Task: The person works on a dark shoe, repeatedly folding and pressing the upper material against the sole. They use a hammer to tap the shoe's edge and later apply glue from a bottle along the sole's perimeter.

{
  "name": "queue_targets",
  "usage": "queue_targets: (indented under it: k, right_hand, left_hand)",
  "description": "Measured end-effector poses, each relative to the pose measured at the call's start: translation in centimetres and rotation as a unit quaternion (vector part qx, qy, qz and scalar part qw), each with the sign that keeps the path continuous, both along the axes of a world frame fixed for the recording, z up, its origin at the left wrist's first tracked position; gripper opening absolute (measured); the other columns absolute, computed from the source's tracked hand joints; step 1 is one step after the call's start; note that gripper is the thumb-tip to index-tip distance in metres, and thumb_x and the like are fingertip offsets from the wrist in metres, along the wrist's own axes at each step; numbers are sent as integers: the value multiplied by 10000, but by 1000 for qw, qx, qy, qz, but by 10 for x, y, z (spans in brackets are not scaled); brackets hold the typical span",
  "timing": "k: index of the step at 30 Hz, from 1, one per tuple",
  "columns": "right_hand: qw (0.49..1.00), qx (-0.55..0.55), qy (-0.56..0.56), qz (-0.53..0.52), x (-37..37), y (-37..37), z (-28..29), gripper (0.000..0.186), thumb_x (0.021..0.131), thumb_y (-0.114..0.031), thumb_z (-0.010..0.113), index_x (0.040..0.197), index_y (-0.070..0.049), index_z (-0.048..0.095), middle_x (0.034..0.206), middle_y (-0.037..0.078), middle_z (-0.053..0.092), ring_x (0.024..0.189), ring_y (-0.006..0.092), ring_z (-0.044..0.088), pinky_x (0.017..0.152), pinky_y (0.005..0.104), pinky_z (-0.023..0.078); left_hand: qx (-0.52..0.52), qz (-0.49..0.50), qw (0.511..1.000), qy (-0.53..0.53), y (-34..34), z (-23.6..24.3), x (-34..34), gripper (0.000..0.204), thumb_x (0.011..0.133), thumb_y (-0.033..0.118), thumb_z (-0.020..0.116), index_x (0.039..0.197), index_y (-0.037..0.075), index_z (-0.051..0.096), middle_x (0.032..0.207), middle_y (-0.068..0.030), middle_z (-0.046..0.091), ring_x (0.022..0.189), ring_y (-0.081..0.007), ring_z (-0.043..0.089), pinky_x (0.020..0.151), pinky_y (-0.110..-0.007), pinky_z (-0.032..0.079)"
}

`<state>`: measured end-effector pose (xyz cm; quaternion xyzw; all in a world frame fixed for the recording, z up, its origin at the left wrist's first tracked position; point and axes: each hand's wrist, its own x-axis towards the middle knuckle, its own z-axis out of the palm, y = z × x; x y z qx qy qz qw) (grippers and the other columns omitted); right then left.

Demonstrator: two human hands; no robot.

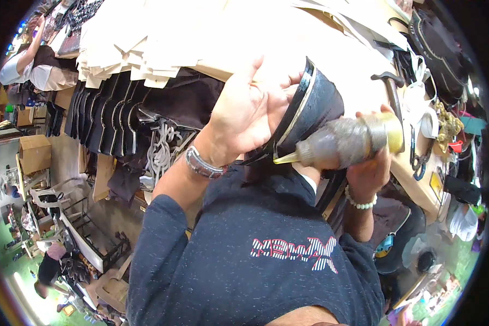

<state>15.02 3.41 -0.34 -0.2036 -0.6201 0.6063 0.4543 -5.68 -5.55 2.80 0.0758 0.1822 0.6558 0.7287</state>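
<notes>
My left hand (250,111), palm turned up, holds a curved black leather-like piece (325,98) upright at the table's near edge. A pale line and a shiny, wet-looking band run along the piece's edge. In my right hand (370,171) lies a squeeze bottle (339,142), cloudy and brownish with a yellowish base, tilted on its side. Its narrow yellow nozzle points left, close to the lower end of the black piece's edge; whether the tip touches cannot be told. The bottle hides part of my right fingers.
Stacks of cream sheets (130,57) cover the table's far left. Several similar black pieces (108,117) hang in a row at left, beside bundled grey cords (165,146). A hammer (390,81) and white straps (425,103) lie at right. Other people are further off.
</notes>
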Motion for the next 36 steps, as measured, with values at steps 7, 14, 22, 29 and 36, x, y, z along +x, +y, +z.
queue_targets:
  k: [7,14,22,29,36]
  right_hand:
    - [914,-333,218,80,-25,2,-9,528,902,-282,508,1325,-4,359,1250,148,507,1184,258,471,1024,427,345]
    - [843,-437,303,83,-42,10,0,350,911,-263,527,1227,-120,480,1209,45,557,1140,208,516,975,418,407]
    - [871,-416,257,51,-43,18,19,358,914,-299,511,1205,-91,500,1186,83,575,1098,233,550,894,430,478]
    - [921,-256,294,-19,-22,19,30,392,933,-264,480,1268,-62,451,1218,85,547,1113,220,540,931,397,455]
    - [962,-124,231,-78,-25,12,34,542,935,-283,465,1363,7,300,1320,175,447,1234,276,436,1046,457,328]
  left_hand:
    - [209,61,972,-86,27,-26,-7,361,973,302,344,1150,11,462,1163,-202,512,1085,-212,516,881,-314,473]
    - [-18,31,981,191,-24,-26,-1,882,896,651,152,1346,-88,324,1337,-196,440,1241,-259,416,1040,-357,303]
    - [65,0,995,74,-48,7,-5,852,904,635,183,1343,-77,345,1286,-161,494,1156,-197,471,1024,-315,310]
    - [27,5,999,32,-46,24,-10,869,896,645,174,1346,-83,326,1343,-207,434,1243,-282,415,1057,-411,271]
    - [62,-8,998,-18,-43,20,-11,818,928,592,185,1345,-100,313,1375,-183,400,1286,-242,363,1090,-351,229]
